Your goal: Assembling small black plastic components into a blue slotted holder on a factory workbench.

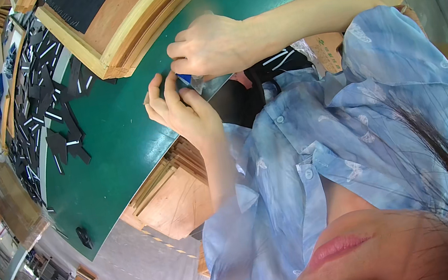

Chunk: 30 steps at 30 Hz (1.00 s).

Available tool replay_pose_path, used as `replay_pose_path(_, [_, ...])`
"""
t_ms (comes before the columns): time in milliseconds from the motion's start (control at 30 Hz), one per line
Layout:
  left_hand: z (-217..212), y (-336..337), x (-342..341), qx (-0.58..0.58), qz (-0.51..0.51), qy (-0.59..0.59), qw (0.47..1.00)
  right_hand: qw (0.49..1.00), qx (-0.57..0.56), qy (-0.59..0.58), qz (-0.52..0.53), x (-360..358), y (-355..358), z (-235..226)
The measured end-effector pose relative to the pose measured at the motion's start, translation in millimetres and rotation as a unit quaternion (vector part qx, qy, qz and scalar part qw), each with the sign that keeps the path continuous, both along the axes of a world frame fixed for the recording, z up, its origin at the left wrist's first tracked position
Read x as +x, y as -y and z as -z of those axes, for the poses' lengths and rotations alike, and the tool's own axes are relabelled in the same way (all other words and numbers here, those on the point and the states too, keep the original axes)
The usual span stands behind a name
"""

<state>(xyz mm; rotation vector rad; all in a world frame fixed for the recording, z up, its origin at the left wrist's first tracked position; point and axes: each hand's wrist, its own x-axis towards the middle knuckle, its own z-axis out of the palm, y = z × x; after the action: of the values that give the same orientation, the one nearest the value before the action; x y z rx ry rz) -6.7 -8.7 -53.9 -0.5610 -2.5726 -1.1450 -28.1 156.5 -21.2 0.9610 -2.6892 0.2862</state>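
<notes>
Toward eleven o'clock: right hand (209,45) clutches blue piece (185,78), work apparently unfinished; left hand (186,112), grip unclear; black white-striped pieces (46,90) loose, ten o'clock.

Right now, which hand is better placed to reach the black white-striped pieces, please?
Probably the left hand: it is nearer the black white-striped pieces on the green tabletop, while the right hand is farther off, by a small blue item.
</notes>
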Motion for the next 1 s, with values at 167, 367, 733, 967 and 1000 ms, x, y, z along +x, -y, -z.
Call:
replay_pose_path(167, [-3.0,6.6,-2.4,-0.047,0.018,-0.017,0.999,1.000,0.015,-0.001,0.012,3.6,-2.8,-6.4])
replay_pose_path(367, [-33.3,-10.6,-1.3,-0.037,0.005,-0.074,0.997,0.984,-0.116,0.023,0.131,52.7,-57.1,-39.3])
replay_pose_path(733, [-33.4,-60.9,-20.5,-0.168,0.176,-0.123,0.962,0.917,-0.303,0.107,0.237,85.4,-75.3,-11.1])
replay_pose_path(967, [-34.4,-64.1,-19.4,-0.179,0.197,-0.134,0.955,0.865,-0.387,0.268,0.172,81.8,-63.1,-17.2])
replay_pose_path(1000, [-34.3,-65.9,-17.7,-0.184,0.190,-0.139,0.954,0.872,-0.380,0.264,0.159,80.8,-64.0,-14.3])
